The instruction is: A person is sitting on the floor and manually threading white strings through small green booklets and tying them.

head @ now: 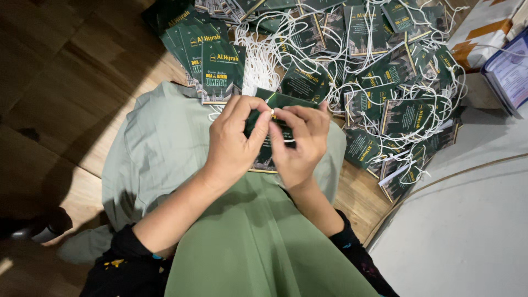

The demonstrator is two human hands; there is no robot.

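Observation:
My left hand [234, 140] and my right hand [300, 143] meet over my lap, both pinching the top of a small dark green booklet [263, 157]. The fingertips close on a small metal ring at its upper edge, and a white cord [288, 141] shows under my right fingers. The booklet rests on pale green cloth [165, 143] covering my knees. Most of its cover is hidden by my hands.
A heap of dark green booklets with tangled white cords [385, 82] fills the wooden floor ahead and to the right. A neater stack of booklets [212, 60] lies ahead left. A pale mat [467, 220] is at right, a blue-edged sheet [511, 71] at far right.

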